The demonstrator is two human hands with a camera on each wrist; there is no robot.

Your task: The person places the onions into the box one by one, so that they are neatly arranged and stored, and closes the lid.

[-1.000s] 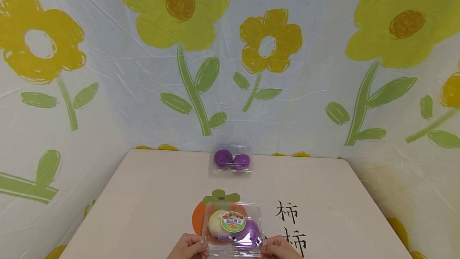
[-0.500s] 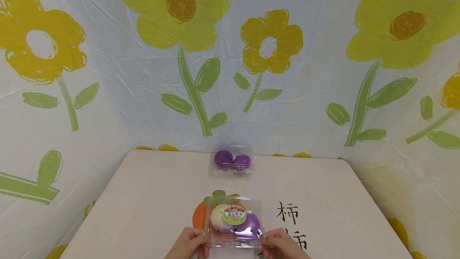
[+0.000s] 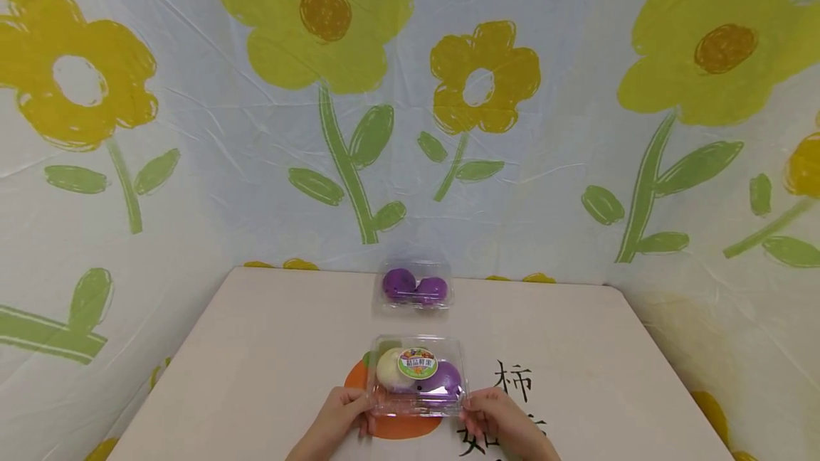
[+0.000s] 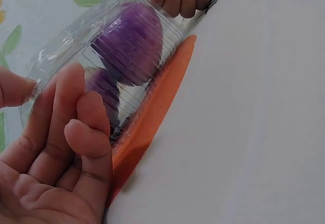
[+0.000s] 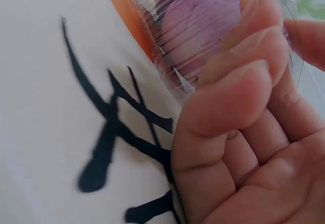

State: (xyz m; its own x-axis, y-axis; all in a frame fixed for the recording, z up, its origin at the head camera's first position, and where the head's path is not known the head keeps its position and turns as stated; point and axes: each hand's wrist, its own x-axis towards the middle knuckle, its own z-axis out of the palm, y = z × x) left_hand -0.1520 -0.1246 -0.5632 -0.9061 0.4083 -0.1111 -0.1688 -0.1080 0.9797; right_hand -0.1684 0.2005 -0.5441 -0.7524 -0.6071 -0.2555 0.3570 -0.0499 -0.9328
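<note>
A clear plastic fruit box with a round printed label is held over the front middle of the table, tilted. Inside lie a cream roundish piece and a purple roundish piece; their kind is unclear. My left hand pinches the box's near left corner between thumb and fingers. At the near right corner, my right hand does the same. In the left wrist view, the ribbed side of the box shows close over the table, with a purple piece behind it.
A second clear box with two purple pieces stands at the table's back edge, by the flower-printed cloth wall. The pale tabletop bears an orange persimmon print and black characters.
Both hands have carried the labelled box forward, away from me, toward the second box. The second box has stayed in place.
</note>
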